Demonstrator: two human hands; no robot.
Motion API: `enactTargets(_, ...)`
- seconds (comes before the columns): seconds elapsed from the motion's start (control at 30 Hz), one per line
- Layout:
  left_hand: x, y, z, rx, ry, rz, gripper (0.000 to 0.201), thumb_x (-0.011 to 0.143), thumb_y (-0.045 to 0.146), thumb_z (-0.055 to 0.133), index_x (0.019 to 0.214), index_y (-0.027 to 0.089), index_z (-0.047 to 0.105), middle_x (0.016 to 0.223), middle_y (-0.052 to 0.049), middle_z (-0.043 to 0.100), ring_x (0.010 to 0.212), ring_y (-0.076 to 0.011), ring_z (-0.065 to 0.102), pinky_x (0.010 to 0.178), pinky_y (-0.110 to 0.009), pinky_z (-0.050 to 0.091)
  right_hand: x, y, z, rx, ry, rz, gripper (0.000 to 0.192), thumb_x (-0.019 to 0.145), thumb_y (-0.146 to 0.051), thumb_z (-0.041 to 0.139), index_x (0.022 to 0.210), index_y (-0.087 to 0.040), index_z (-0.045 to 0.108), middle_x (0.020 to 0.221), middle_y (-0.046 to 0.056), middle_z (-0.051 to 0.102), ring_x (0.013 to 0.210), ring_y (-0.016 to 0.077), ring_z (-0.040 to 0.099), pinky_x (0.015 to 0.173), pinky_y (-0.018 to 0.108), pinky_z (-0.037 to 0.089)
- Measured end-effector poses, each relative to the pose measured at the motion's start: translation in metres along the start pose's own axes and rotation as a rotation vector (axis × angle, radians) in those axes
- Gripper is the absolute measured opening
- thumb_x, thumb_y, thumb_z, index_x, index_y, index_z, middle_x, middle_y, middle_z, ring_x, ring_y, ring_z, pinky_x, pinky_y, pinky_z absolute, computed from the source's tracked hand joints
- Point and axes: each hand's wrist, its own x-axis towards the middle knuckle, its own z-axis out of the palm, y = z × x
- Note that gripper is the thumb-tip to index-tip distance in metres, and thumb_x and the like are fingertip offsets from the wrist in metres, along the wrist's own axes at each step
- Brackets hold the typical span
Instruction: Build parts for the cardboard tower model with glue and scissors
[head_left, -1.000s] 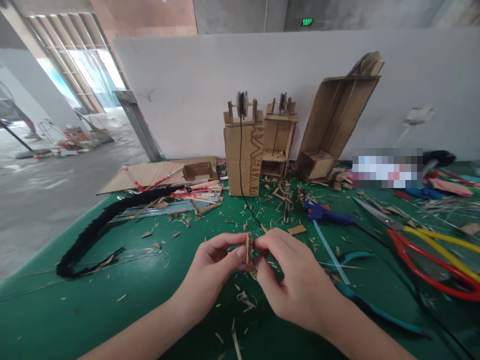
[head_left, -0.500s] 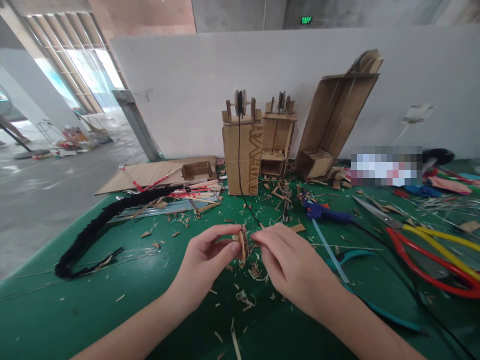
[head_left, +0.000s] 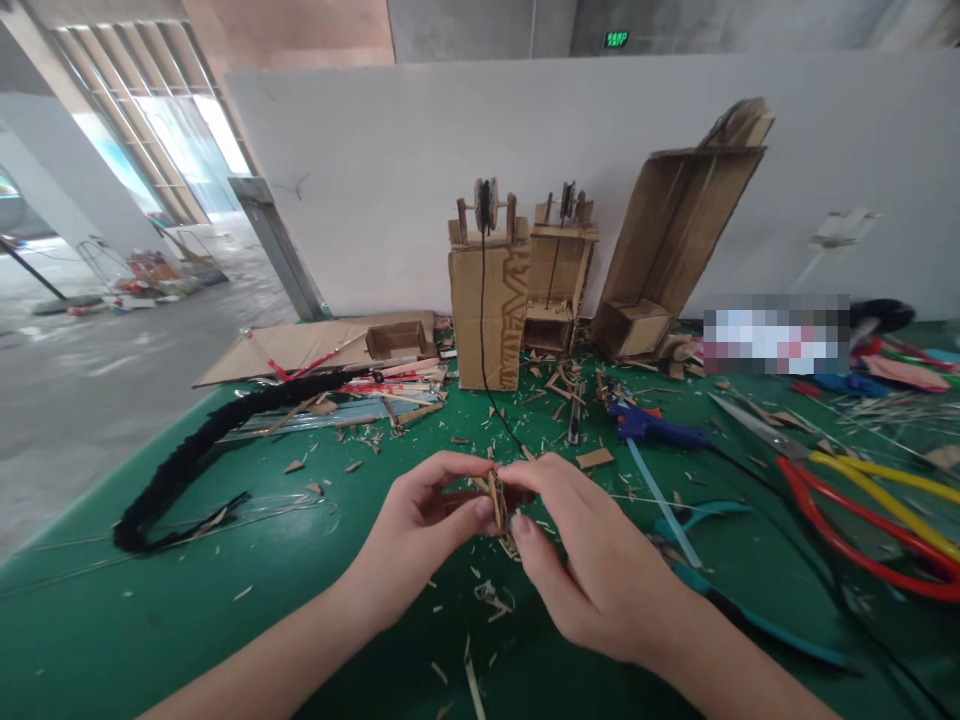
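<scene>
The small cardboard piece (head_left: 498,500) is below the frame's centre; your left hand (head_left: 416,535) clamps its fingers on it; I cannot tell whether your right hand (head_left: 592,560) grips it; scraps (head_left: 595,458) litter the tabletop (head_left: 187,600).

In the lower middle, the fingers of the left hand (head_left: 420,530) and the right hand (head_left: 589,550) cover part of the small cardboard piece (head_left: 497,503), so I cannot see its whole shape. At the bottom edge, both forearms are cut off. The handles of the scissors (head_left: 796,455) leave at the right edge. Above them, blurred squares (head_left: 776,333) hide something I cannot recognise.
</scene>
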Motion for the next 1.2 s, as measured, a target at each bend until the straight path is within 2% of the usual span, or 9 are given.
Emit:
enactTargets(0.13,0.001,0.003,-0.002,0.032,-0.018,-0.02,0.02,0.078,0.021,0.068,0.095,0.019,0.06,0.086,-0.001,0.067,0.08,-0.0149,0.066,0.075,-0.028,0.054,-0.001,0.001,-0.002,-0.054,-0.017,-0.066,0.035,0.084,-0.017,0.047,0.118,-0.012,0.045,0.098,0.01,0.06,0.089,0.0214,0.054,0.084,0.042,0.046)
enactTargets(0.27,0.001,0.005,-0.003,0.089,-0.007,0.019,0.024,0.077,0.02,0.069,0.099,0.02,0.061,0.094,-0.003,0.067,0.083,-0.0162,0.066,0.076,-0.029,0.054,0.0,0.004,-0.002,-0.104,-0.028,-0.103,0.04,0.082,-0.02,0.051,0.12,-0.014,0.044,0.104,0.011,0.06,0.094,0.024,0.053,0.083,0.044,0.046)
enactTargets(0.37,0.001,0.006,-0.003,0.136,-0.013,0.038,0.023,0.076,0.02,0.069,0.099,0.02,0.064,0.097,-0.004,0.067,0.086,-0.0169,0.066,0.078,-0.028,0.054,0.001,0.007,-0.003,-0.087,-0.032,-0.111,0.037,0.082,-0.022,0.052,0.118,-0.015,0.045,0.104,0.012,0.059,0.094,0.0239,0.053,0.078,0.041,0.048)
enactTargets(0.6,0.001,0.008,-0.006,0.146,-0.12,0.016,0.02,0.077,0.019,0.068,0.096,0.018,0.063,0.087,-0.004,0.068,0.078,-0.0155,0.067,0.075,-0.03,0.056,-0.001,0.008,-0.007,-0.053,-0.013,-0.132,0.03,0.081,-0.024,0.055,0.109,-0.016,0.048,0.1,0.01,0.06,0.092,0.0225,0.056,0.077,0.038,0.049)
enactTargets(0.77,0.003,0.01,-0.008,0.082,-0.136,0.037,0.021,0.079,0.02,0.065,0.099,0.018,0.058,0.092,-0.004,0.061,0.072,-0.0173,0.067,0.061,-0.033,0.06,0.001,0.011,-0.012,-0.018,-0.071,-0.125,0.023,0.082,-0.008,0.046,0.103,-0.016,0.051,0.099,0.008,0.057,0.092,0.0184,0.053,0.079,0.033,0.047)
enactTargets(0.97,0.003,0.012,-0.006,-0.022,-0.127,-0.011,0.018,0.081,0.021,0.063,0.096,0.017,0.055,0.094,-0.004,0.059,0.075,-0.0192,0.068,0.064,-0.035,0.06,0.005,0.019,-0.012,-0.144,-0.032,-0.141,0.023,0.09,-0.005,0.038,0.099,-0.017,0.056,0.095,0.009,0.061,0.086,0.0191,0.054,0.071,0.035,0.047)
enactTargets(1.2,0.002,0.008,-0.004,0.019,-0.124,-0.057,0.021,0.078,0.022,0.066,0.096,0.017,0.057,0.086,-0.003,0.061,0.077,-0.0176,0.066,0.068,-0.036,0.059,0.003,0.012,0.0,-0.086,0.008,-0.138,0.021,0.09,-0.007,0.038,0.096,-0.017,0.054,0.091,0.007,0.062,0.084,0.0185,0.055,0.075,0.036,0.047)
